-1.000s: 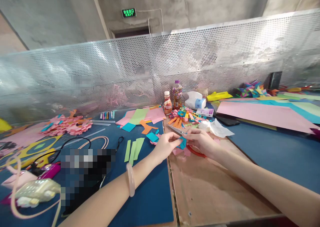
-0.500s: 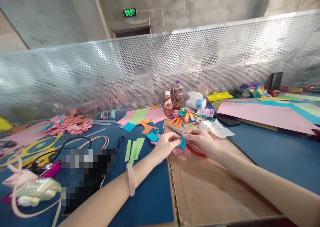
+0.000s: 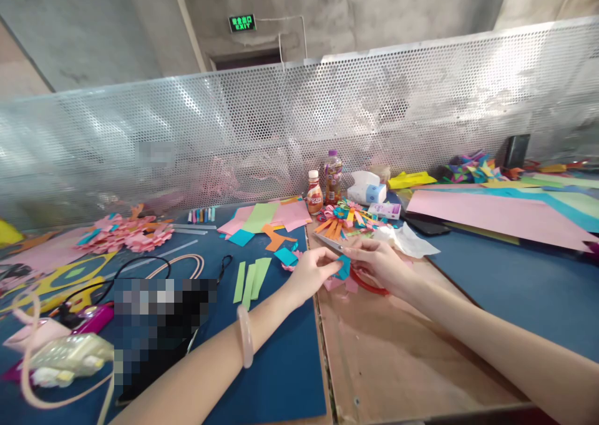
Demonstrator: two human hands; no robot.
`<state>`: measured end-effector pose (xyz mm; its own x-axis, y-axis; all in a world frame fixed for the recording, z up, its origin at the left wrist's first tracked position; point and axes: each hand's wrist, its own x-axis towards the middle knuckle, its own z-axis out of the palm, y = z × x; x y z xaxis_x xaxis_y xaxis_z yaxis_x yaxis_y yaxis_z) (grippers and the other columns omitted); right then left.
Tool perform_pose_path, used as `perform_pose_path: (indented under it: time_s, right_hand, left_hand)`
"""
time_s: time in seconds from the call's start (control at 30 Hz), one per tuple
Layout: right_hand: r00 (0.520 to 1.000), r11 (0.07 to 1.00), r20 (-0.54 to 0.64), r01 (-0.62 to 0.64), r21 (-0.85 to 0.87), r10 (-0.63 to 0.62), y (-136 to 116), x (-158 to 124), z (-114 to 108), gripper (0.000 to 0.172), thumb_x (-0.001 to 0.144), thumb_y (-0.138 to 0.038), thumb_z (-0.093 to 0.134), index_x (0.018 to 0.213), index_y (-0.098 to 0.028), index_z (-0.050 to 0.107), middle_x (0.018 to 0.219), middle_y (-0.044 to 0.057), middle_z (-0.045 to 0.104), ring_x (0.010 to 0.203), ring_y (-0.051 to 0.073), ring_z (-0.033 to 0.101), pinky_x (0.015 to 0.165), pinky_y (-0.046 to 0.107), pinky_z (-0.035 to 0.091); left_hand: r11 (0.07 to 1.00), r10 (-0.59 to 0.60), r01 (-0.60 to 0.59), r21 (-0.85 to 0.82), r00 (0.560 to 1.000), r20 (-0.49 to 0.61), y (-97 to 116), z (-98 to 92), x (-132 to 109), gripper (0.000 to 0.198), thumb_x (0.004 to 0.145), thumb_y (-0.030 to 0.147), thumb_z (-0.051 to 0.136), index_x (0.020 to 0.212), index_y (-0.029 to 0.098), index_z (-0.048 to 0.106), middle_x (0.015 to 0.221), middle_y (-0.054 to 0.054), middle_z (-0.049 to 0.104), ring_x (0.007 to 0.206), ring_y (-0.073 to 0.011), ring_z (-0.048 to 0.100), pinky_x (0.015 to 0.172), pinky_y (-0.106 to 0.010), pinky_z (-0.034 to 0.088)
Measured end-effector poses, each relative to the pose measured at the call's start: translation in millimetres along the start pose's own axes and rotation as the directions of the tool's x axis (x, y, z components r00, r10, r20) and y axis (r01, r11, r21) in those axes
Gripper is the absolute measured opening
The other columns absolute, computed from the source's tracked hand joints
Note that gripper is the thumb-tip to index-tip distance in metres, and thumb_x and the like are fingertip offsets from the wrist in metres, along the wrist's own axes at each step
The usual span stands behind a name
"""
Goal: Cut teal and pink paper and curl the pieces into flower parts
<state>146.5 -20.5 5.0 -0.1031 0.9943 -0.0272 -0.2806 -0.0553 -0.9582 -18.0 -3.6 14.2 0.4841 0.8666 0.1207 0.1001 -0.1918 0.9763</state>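
My left hand (image 3: 312, 274) pinches a small piece of blue paper (image 3: 345, 267) between thumb and fingertips, above the wooden strip of the table. From the other side my right hand (image 3: 377, 264) meets it, its fingers closed at the paper's upper right edge. A pair of red-handled scissors (image 3: 372, 284) shows under and beside my right hand, blades pointing up and left; whether that hand bears on them I cannot tell. Pink paper scraps (image 3: 349, 285) lie beneath the fingers. Left of my left hand are a blue paper square (image 3: 285, 256) and several green strips (image 3: 253, 281).
Behind my hands are a looped paper flower (image 3: 349, 216), two drink bottles (image 3: 314, 194) and a tissue pack (image 3: 367, 191). Large paper sheets (image 3: 496, 216) cover the right side. A glue gun (image 3: 77, 294), cables and pink paper flowers (image 3: 126, 231) crowd the left. A perforated metal screen (image 3: 281, 125) stands behind.
The blue paper has shifted and turned slightly between my fingertips. My right hand's fingers have moved a little; both arms stay nearly in place.
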Motion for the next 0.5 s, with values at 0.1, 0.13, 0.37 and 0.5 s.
perform_pose_path:
  time_s: [0.1,0.13,0.37,0.5]
  right_hand:
    - [0.999,1.0,-0.029,0.022,-0.01,-0.023,-0.8,-1.0,1.4,0.037,0.053,-0.042,0.077,0.056,-0.017,0.05,0.047,-0.006,0.045,0.04,0.006,0.038,0.039,0.022,0.021]
    - [0.999,1.0,-0.029,0.026,-0.017,-0.026,-0.5,-0.9,1.5,0.037,0.055,-0.042,0.076,0.056,-0.017,0.049,0.047,-0.006,0.045,0.04,0.006,0.038,0.039,0.022,0.021]
    - [0.997,0.996,-0.02,0.069,-0.05,-0.07,2.6,0.2,1.0,0.037,0.057,-0.043,0.074,0.057,-0.017,0.049,0.05,-0.005,0.047,0.042,0.007,0.04,0.041,0.022,0.024]
    - [0.996,0.983,0.004,0.085,-0.161,-0.086,4.2,1.2,2.7,0.036,0.063,-0.05,0.067,0.062,-0.017,0.053,0.052,-0.004,0.05,0.045,0.008,0.043,0.043,0.022,0.028]
  left_hand:
    - [1.0,-0.002,0.002,-0.008,1.0,0.002,-0.3,0.5,-0.1,0.01,0.07,0.025,0.061,0.07,0.015,0.061,0.068,-0.001,0.062,0.065,-0.0145,0.057,0.063,-0.026,0.043]
    - [1.0,-0.002,0.002,-0.007,1.0,-0.001,-0.3,0.5,-0.1,0.01,0.07,0.025,0.061,0.07,0.015,0.061,0.068,-0.001,0.061,0.065,-0.0143,0.057,0.063,-0.026,0.043]
    - [1.0,0.007,-0.007,0.018,1.0,0.0,-1.4,-0.4,0.2,0.011,0.071,0.026,0.06,0.07,0.015,0.062,0.068,-0.001,0.062,0.064,-0.0144,0.056,0.061,-0.025,0.043]
    - [1.0,0.011,-0.01,0.023,0.999,-0.05,-5.1,-2.7,1.0,0.014,0.071,0.029,0.06,0.072,0.015,0.063,0.068,-0.001,0.061,0.064,-0.0146,0.056,0.059,-0.025,0.042]
